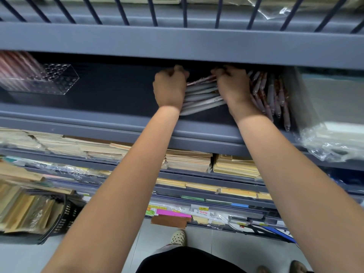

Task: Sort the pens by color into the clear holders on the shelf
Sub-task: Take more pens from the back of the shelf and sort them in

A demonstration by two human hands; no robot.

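Observation:
A bundle of grey-white pens (201, 97) lies on the dark grey shelf (110, 91), spanning the gap between my two hands. My left hand (169, 87) grips the bundle's left end with curled fingers. My right hand (233, 86) curls over its right end. To the right of that hand lies a loose pile of red and grey pens (273, 95), tips toward me. At the shelf's far left stands a clear holder (57, 77) with round holes; its left part holds blurred red-pink pens (17, 67).
A plastic-wrapped pack (331, 115) fills the shelf's right end. The upper shelf's front beam (177, 46) hangs just above my hands. Stacks of brown envelopes (189, 160) fill the lower shelves, and a black basket (65, 215) stands at lower left. My feet are on the floor below.

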